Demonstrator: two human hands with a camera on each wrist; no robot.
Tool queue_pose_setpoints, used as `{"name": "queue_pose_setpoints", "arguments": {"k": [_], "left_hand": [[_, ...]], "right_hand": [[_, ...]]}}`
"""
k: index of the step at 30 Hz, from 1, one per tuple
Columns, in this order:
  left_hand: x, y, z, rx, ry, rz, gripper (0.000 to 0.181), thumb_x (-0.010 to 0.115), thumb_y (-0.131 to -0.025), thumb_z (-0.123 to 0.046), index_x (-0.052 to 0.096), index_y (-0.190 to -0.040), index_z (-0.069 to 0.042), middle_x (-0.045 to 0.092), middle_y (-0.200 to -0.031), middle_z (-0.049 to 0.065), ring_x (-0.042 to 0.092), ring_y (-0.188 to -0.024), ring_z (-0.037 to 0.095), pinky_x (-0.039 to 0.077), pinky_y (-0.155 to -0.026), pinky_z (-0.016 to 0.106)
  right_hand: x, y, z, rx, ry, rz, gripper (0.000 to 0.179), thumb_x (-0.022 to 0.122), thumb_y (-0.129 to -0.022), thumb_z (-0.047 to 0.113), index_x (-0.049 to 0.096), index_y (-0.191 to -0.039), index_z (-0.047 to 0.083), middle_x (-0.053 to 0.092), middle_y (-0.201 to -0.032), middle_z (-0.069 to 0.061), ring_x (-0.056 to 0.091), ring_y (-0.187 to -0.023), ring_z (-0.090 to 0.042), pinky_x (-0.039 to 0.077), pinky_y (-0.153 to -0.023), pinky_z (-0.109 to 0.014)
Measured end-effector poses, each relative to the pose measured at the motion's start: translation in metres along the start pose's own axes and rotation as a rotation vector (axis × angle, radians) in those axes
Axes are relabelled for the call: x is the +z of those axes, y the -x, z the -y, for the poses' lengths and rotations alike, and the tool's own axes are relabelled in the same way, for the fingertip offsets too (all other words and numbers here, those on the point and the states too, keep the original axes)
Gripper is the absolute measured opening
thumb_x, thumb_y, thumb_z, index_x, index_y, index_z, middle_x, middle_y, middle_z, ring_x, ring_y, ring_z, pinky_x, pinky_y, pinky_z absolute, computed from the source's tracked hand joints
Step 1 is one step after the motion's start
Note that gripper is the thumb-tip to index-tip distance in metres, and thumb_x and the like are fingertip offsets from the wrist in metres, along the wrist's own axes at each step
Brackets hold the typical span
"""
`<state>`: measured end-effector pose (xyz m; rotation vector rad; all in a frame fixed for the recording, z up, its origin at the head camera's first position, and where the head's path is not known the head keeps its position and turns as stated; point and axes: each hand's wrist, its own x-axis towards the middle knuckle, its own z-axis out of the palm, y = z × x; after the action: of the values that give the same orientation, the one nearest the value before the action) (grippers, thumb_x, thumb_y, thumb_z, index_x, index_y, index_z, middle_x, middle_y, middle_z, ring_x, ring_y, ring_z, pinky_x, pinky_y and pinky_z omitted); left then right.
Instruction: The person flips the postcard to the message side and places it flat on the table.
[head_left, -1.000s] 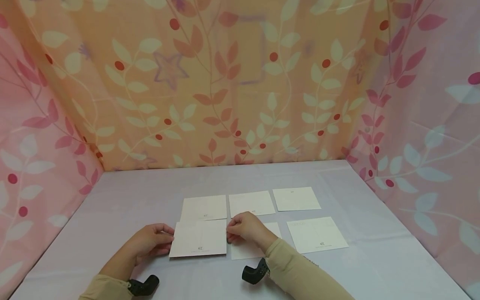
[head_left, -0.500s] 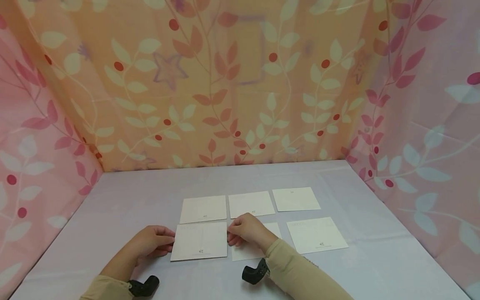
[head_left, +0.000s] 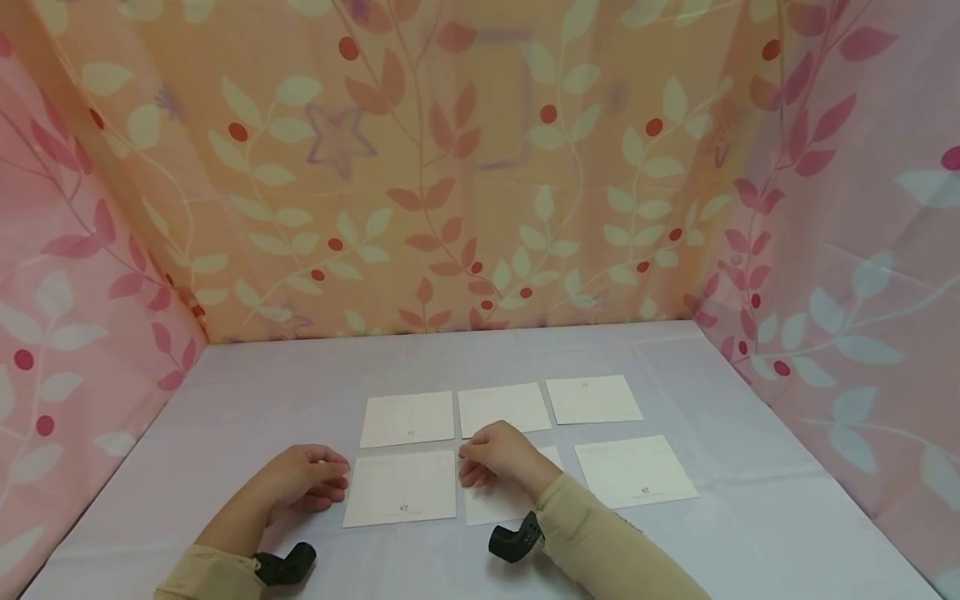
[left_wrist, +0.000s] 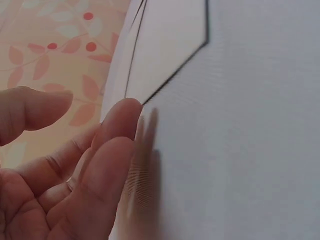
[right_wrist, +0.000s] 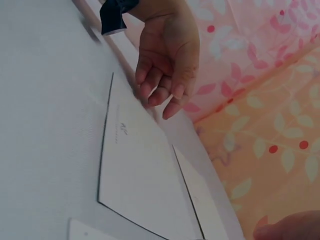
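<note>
A white card (head_left: 401,483) with a small dark print near its front edge lies flat at the front left of two rows of cards. Beside its left edge is my left hand (head_left: 303,479), with a slight gap between fingertips and card. Thumb and fingers stand apart in the left wrist view, nothing between them. My right hand (head_left: 502,457), fingers loosely bent, is just off the card's right edge. It covers part of the front middle card (head_left: 498,504). In the right wrist view only a bit of its finger (right_wrist: 290,227) shows.
Behind lie a back left card (head_left: 407,419), a back middle card (head_left: 504,408) and a back right card (head_left: 594,398). A front right card (head_left: 636,471) lies farther right. Floral cloth (head_left: 465,183) walls in the white table (head_left: 285,375) on three sides.
The front left card, held slightly raised over the back left card's edge, has come down flat and toward the front. Both hands have let go, and a gap now separates the two cards.
</note>
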<state>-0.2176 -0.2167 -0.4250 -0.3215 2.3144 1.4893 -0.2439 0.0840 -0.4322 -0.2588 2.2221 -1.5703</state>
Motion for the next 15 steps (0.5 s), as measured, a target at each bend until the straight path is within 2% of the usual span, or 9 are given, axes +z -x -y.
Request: {"name": "queue_pose_setpoints", "arguments": {"k": [8,15], "left_hand": [[-0.005,-0.003,-0.025,0.070,0.094,0.026,0.032,0.057,-0.090,-0.021,0.057,-0.110,0.004,0.066,-0.094,0.014,0.065,-0.080,0.022,0.054,-0.070,0.034],[-0.001,-0.017,-0.048,0.113,0.199,0.063,0.040,0.052,-0.093,-0.024,0.052,-0.119,0.006,0.064,-0.105,0.020,0.066,-0.087,0.026,0.054,-0.074,0.032]], "right_hand": [[-0.031,-0.005,0.018,-0.003,-0.004,-0.053,0.025,0.059,-0.088,0.016,0.065,-0.096,-0.007,0.067,-0.075,-0.012,0.066,-0.065,-0.019,0.055,-0.061,-0.032],[-0.070,-0.005,0.034,-0.003,-0.014,-0.129,0.024,0.054,-0.091,0.014,0.064,-0.100,-0.005,0.068,-0.080,-0.013,0.067,-0.072,-0.021,0.055,-0.065,-0.033]]}}
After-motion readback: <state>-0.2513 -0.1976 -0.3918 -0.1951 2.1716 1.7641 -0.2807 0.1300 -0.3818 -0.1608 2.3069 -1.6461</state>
